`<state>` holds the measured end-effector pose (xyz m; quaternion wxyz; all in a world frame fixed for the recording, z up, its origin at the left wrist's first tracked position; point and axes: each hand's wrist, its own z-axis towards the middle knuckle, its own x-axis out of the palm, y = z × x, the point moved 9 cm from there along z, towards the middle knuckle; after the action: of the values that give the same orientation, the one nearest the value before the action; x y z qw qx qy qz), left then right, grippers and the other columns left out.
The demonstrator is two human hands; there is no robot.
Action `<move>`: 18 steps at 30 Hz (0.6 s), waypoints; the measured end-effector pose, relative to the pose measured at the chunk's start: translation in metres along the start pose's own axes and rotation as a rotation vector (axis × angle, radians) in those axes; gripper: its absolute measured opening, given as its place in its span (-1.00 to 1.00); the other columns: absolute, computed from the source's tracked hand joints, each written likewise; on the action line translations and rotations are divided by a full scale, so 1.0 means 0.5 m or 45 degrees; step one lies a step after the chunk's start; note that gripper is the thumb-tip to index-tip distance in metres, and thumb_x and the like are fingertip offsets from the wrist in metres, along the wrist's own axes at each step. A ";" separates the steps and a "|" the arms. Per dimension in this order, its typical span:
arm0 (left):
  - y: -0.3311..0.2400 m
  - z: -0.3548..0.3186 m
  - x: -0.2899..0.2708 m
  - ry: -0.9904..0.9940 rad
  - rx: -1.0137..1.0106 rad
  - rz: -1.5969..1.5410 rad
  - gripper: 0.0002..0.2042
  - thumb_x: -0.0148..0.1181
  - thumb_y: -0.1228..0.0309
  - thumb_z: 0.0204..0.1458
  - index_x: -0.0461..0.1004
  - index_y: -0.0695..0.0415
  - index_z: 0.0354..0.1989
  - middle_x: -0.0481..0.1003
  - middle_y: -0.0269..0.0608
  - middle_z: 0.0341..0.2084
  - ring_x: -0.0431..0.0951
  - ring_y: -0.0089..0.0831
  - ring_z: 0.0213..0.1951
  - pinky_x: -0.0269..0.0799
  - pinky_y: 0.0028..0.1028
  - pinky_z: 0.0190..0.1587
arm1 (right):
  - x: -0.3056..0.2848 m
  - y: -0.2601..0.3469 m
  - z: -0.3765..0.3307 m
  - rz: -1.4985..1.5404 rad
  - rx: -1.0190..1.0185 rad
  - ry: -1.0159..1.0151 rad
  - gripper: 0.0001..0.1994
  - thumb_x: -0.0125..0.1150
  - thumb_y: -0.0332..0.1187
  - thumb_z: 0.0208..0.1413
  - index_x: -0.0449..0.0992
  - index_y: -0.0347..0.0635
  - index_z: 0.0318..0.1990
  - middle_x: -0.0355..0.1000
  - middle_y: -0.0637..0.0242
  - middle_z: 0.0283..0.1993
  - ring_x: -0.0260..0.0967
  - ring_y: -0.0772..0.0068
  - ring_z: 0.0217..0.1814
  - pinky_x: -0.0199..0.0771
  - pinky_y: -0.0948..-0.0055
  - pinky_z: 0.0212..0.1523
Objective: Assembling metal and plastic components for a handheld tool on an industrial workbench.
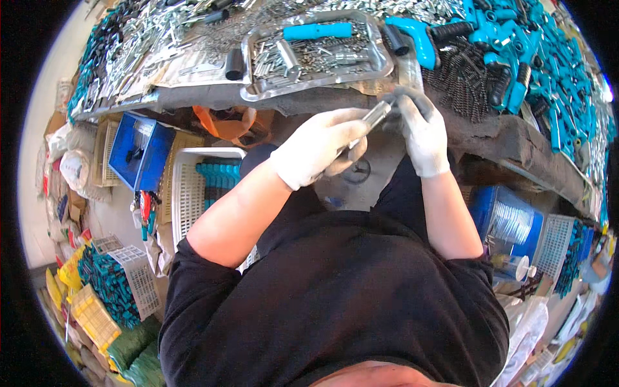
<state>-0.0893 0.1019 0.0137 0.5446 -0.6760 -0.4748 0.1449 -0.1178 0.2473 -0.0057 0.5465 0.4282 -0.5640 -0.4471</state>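
Note:
My left hand (316, 145), in a white glove, is wrapped round a shiny metal cylinder (378, 115) that slants up to the right. The gloved right hand (423, 134) has thumb and fingers pinched together by the cylinder's upper end, their tips darkened with grime. Whatever is in that pinch is too small to make out. Just beyond both hands, a metal tray (251, 90) on the bench holds small metal pins, a loose metal cylinder (287, 57) and a teal tube (317, 31).
Black springs (461, 80) and a heap of teal handles (561, 84) cover the bench's right side. Metal parts (148, 48) spread over its left. A black sleeve (235, 64) stands left of the tray. Below are a blue bin (137, 155), a white basket (187, 200) and another blue bin (500, 206).

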 end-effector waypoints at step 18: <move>0.091 -0.044 -0.059 -0.193 -0.021 -0.378 -0.63 -0.16 0.30 0.22 0.26 0.22 0.13 0.29 -0.33 -0.61 0.13 -0.63 -0.76 0.00 -0.62 -0.71 | -0.060 0.018 0.080 -1.039 0.120 0.073 -0.83 0.15 -0.40 0.10 0.54 -0.33 -0.25 0.52 0.17 -0.40 0.46 0.46 -0.45 0.44 0.45 -0.33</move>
<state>-0.0666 0.0674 -0.0273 0.5169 -0.5900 -0.6105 0.1096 -0.1567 0.2803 -0.0039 0.3196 0.6534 -0.3523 -0.5889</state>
